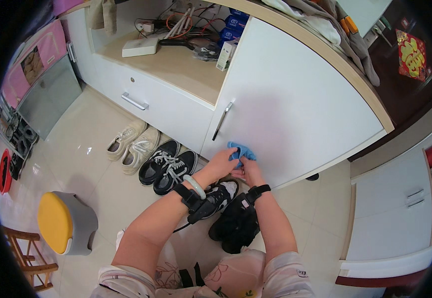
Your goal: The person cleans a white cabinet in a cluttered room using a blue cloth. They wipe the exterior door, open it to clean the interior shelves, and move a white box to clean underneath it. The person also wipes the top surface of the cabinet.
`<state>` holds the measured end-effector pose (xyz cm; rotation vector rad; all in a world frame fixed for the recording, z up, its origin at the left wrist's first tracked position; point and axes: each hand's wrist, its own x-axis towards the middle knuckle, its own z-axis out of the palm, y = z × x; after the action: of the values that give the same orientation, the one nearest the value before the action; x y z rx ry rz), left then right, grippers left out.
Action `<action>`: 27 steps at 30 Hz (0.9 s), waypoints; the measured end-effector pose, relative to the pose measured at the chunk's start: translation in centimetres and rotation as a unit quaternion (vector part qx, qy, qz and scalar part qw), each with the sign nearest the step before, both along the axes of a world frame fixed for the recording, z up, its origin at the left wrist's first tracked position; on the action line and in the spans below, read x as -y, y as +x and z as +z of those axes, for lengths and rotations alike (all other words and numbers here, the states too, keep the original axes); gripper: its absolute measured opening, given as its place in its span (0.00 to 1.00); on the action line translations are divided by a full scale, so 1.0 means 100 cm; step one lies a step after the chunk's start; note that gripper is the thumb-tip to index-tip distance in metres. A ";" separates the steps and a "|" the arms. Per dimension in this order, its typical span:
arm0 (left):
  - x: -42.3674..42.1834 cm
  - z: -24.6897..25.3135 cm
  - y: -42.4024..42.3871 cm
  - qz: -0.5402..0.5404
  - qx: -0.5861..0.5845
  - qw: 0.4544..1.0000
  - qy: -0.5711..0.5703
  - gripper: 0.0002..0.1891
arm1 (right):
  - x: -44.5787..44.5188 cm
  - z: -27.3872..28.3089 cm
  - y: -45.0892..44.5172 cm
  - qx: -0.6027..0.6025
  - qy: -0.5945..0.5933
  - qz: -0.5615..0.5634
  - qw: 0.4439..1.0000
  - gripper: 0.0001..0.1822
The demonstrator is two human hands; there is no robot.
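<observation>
A blue cloth [243, 152], bunched up, is held between my two hands in front of the white cabinet door [294, 108]. My left hand [221, 162] pinches its left side with thumb and fingers. My right hand [248, 171] grips its lower edge from the right. The door's metal handle [222, 121] is just above and left of the cloth. Whether the cloth touches the door cannot be told. A pale bangle [194, 186] is on my left wrist, and both wrists wear black straps.
Cream sneakers [140, 149], black sneakers [177, 169] and more dark shoes [238, 223] stand on the tiled floor below the cabinet. A yellow-topped grey stool [57, 223] is at left. The open shelf [141, 69] holds cables and a white box. Clothes [350, 37] lie on the cabinet top.
</observation>
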<state>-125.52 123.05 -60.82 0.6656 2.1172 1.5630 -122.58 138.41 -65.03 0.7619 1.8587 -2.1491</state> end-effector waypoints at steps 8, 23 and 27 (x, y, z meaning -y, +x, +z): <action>0.015 -0.011 -0.009 0.112 -0.060 0.992 -0.017 0.22 | 0.003 -0.018 -0.008 -0.017 -0.134 -0.044 0.990 0.12; 0.022 0.003 -0.031 0.250 0.030 0.944 0.213 0.15 | 0.044 0.143 -0.030 -0.167 -0.118 0.044 0.978 0.27; 0.023 -0.004 -0.033 0.255 0.039 0.942 0.216 0.15 | 0.048 0.112 -0.043 -0.117 -0.054 0.026 0.991 0.24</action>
<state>-128.78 120.79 -61.17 0.1699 1.9962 2.3319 -126.87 133.58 -53.88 0.4509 1.8260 -2.3694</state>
